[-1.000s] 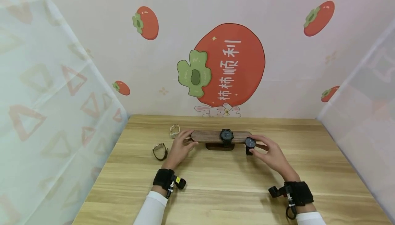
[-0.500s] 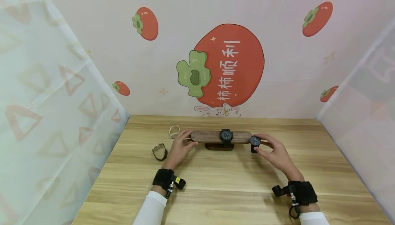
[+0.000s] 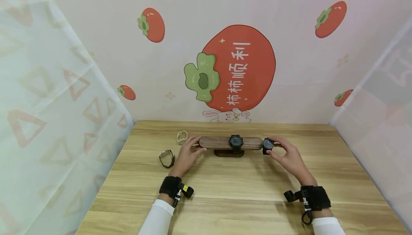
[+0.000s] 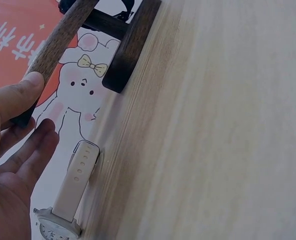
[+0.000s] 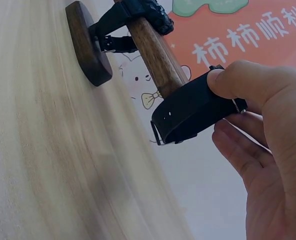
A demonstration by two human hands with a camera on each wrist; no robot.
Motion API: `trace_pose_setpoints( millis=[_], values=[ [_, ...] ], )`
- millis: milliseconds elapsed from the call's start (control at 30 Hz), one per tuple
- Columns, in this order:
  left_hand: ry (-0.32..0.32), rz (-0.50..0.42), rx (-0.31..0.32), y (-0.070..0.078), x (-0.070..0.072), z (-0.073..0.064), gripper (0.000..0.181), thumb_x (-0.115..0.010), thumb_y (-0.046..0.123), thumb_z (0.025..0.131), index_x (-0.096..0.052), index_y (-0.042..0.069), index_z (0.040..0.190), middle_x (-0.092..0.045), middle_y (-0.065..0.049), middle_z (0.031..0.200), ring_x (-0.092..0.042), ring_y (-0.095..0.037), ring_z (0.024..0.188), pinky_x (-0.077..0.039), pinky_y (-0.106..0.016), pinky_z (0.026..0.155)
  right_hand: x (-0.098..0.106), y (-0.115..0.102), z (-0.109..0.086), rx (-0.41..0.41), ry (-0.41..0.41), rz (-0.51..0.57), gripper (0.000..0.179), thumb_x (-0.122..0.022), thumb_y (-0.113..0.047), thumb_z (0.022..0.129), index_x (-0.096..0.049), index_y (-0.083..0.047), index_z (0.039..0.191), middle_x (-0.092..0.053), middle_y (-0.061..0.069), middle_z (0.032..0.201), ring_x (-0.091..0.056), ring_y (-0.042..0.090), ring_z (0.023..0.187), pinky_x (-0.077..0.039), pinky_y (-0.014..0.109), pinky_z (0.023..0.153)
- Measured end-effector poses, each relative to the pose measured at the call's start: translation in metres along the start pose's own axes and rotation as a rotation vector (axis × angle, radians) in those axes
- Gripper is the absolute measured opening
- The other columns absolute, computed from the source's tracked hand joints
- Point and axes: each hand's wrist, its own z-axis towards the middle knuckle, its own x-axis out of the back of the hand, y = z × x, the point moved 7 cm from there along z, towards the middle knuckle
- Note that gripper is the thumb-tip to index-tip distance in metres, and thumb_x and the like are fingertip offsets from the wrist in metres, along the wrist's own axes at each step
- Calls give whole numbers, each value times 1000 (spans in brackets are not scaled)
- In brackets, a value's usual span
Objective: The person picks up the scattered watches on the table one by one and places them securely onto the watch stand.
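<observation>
Pinching a watch (image 3: 268, 144) in right hand (image 3: 290, 160) at one end of the bar (image 3: 216, 142), other end held in left hand (image 3: 186, 158). Seemingly done: mid-bar watch (image 3: 236, 141); remaining: this one, plus white watch (image 3: 182, 141) and dark watch (image 3: 173, 161) on table (image 3: 231, 195).

light wood-grain table (image 3: 238, 199) meets a pale back wall (image 3: 299, 84), big red persimmon print (image 3: 260, 67) mid-wall with white characters (image 3: 239, 71). left panel (image 3: 58, 120) shows faded triangles, right panel (image 3: 383, 120) greyish prints.
</observation>
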Motion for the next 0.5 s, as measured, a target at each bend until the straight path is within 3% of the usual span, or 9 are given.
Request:
trace_pose_setpoints(
  millis=[200,300,400,500],
  values=[
    [-1,-10,15,0,0,-1,60,-81,20,95,-60,20,152,-57,-9,148,-61,-29,133,-58,-38,111,-2,1,2,17,4,28,54,-83,2,90,-66,-2,141,-68,19,135,-60,-4,118,-49,6,104],
    [-3,-8,20,0,-1,-1,61,-80,19,95,-60,18,152,-57,-9,149,-61,-30,133,-58,-38,111,-4,2,3,5,-4,34,54,-82,2,91,-65,-3,142,-67,19,137,-66,11,120,-57,24,107],
    [-5,-6,16,0,-1,0,61,-80,18,96,-59,13,152,-57,-10,149,-61,-30,133,-58,-38,111,-6,3,4,-10,-13,29,55,-82,2,91,-65,-3,142,-67,20,138,-68,33,120,-57,41,106],
    [-4,-3,9,0,-1,0,61,-80,18,96,-59,10,152,-57,-11,149,-61,-31,134,-58,-40,111,-8,4,5,-17,-20,33,56,-82,2,90,-65,-3,143,-66,20,140,-67,38,121,-55,21,108]
  ],
)
